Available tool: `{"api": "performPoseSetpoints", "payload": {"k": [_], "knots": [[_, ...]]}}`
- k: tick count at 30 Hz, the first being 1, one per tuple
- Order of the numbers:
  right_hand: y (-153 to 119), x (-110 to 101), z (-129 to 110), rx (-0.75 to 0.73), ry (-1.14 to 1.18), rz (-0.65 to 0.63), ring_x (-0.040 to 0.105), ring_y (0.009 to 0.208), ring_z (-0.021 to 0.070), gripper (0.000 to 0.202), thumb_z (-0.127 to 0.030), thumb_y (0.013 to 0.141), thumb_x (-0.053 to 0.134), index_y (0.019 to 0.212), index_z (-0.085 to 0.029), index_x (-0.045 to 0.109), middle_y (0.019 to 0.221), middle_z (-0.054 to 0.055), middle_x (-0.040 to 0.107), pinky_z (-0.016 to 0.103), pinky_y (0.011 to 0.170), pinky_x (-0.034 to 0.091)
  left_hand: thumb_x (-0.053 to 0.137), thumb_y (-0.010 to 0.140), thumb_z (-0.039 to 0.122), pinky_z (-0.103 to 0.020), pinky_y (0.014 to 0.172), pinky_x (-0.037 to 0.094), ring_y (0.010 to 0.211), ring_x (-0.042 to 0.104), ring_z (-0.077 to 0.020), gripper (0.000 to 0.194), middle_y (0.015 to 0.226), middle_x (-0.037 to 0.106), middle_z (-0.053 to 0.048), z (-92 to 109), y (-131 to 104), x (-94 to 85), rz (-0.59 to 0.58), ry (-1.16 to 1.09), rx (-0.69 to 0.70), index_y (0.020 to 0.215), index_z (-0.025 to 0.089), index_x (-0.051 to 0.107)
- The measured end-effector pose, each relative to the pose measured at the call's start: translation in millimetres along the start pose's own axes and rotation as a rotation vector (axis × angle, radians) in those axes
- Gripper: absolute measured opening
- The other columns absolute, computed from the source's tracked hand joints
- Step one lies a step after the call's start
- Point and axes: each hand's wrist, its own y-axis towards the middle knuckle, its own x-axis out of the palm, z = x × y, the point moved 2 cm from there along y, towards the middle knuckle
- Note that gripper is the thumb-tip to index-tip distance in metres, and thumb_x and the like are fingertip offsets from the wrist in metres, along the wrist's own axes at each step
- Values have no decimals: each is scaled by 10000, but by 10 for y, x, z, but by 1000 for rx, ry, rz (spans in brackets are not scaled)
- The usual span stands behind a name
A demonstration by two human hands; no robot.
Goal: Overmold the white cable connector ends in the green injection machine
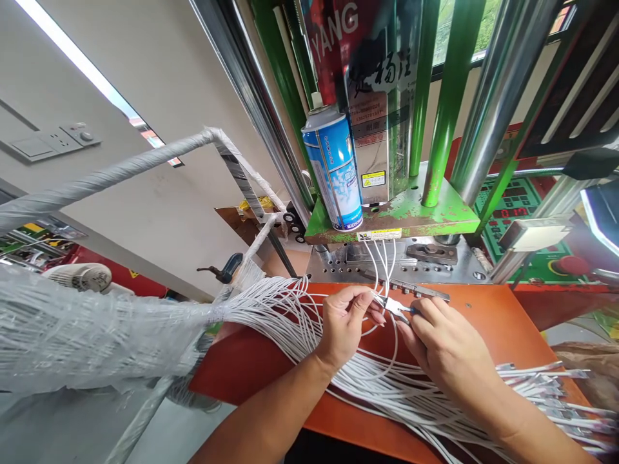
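Observation:
My left hand [344, 325] is closed in a pinch on the end of a white cable just above the orange table. Facing it, my right hand [447, 341] is wrapped around small pliers [398, 310]; a bit of blue handle shows at the fingers, and the pale jaws point at the left fingertips. The cable end between the fingertips is too small to make out clearly. Several white cables [385, 261] hang from the press plate behind my hands. A thick bundle of white cables [290, 325] runs across the table beneath both forearms.
A blue spray can [333, 171] stands on the green press plate [411, 216]. A slotted metal bar [420, 288] lies behind my hands. Bagged cable ends [556, 399] lie at right, near the control panel [517, 219]. A wrapped rack [120, 158] holds plastic-covered cables at left.

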Motion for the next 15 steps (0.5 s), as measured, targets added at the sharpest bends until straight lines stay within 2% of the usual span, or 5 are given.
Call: {"api": "performPoseSetpoints", "payload": {"k": [3,6,10,12,15], "knots": [[-37,-4,-19,5,25,25,447,702,177,297,-237,1057,482,763,-210,504,780,31,497,326,627,337,651,982,399,-256,624,603,606,692,-135,286,753,700,-43,-44,-6,2,-12,-30,-23,926,122,695],[-87,-6,-45,72,161,12,414,601,138,338,-270,1069,484,735,-224,457,720,-7,455,317,562,295,655,981,385,-247,599,592,585,670,-119,273,747,686,-34,-103,-7,7,-33,-111,-46,923,122,698],[-112,-10,-35,166,350,-9,402,551,110,371,-284,1082,465,718,-228,421,686,-31,432,292,552,307,643,991,367,-248,590,586,595,663,-115,264,776,690,-42,-121,0,7,-78,-180,-57,923,120,705],[-101,-32,-5,184,319,-1,410,570,116,381,-325,1081,475,717,-225,426,700,-26,434,293,562,317,636,993,379,-270,605,597,616,679,-133,277,797,693,-52,-94,0,-4,-101,-178,-50,948,116,711],[-69,-95,20,131,182,-6,477,698,155,368,-363,1075,482,738,-215,474,792,15,498,310,621,346,629,995,393,-281,615,598,631,697,-151,299,812,697,-65,-36,-13,-22,-132,-155,-47,989,109,721]]}}
